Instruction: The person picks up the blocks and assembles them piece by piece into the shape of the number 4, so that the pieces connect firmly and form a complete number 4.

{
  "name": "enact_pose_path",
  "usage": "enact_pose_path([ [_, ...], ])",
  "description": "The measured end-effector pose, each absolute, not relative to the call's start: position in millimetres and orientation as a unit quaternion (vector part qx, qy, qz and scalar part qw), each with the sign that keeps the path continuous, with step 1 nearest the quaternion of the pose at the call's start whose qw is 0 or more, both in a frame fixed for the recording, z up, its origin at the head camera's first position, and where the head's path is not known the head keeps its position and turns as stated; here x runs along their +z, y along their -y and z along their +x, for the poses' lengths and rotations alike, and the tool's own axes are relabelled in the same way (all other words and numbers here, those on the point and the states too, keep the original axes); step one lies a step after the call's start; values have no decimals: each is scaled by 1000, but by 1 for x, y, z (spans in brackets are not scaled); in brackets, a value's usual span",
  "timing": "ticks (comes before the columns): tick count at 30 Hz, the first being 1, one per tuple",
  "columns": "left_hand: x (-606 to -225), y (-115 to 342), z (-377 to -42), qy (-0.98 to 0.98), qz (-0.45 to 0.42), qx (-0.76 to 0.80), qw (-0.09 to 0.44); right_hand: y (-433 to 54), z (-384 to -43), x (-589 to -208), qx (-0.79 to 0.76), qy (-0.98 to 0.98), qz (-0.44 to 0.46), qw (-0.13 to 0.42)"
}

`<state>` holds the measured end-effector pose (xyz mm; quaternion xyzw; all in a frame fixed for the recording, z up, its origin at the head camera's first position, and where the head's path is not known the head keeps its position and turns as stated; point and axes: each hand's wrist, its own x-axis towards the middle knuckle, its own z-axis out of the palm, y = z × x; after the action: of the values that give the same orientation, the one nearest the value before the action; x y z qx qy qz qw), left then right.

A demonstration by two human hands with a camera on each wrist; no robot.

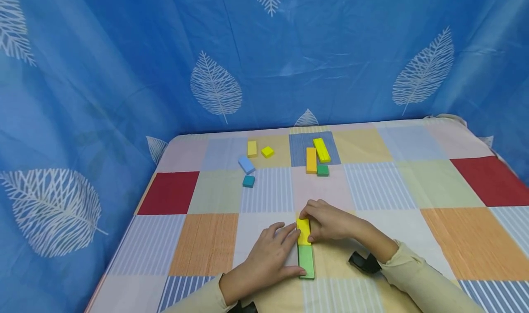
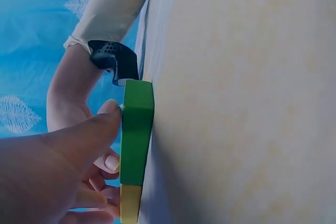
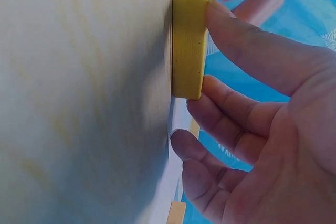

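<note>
A yellow block [image 1: 303,231] and a light green block [image 1: 306,261] lie end to end on the patchwork cloth, the yellow one farther away. My right hand [image 1: 332,221] pinches the yellow block, thumb at its near end and index finger at its far end; its other fingers stick out beyond the block in the right wrist view. My left hand [image 1: 270,255] is on the left side, its thumb touching the top of the green block [image 2: 137,135] near the close end. The left fingertips reach the yellow block's left edge.
Farther back on the left lie a pale yellow block [image 1: 252,149], a small yellow block [image 1: 267,152], a blue block [image 1: 246,164] and a teal block [image 1: 249,181]. To their right are an orange block [image 1: 311,160], long yellow pieces [image 1: 321,150] and a dark green block [image 1: 323,170]. A blue curtain [image 1: 264,74] hangs behind.
</note>
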<state>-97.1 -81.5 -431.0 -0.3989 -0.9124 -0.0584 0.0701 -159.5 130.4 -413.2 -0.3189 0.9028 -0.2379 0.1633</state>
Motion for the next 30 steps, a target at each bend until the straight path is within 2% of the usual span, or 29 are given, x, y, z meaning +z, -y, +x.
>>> enact_pose_path([
  [12,-429,82,-103,917,-395,-55,14,-131,-165,-408,-239,-901,-324,163],
  [30,-432,81,-98,914,-402,-46,24,-132,-162,-412,-240,-899,-327,167],
])
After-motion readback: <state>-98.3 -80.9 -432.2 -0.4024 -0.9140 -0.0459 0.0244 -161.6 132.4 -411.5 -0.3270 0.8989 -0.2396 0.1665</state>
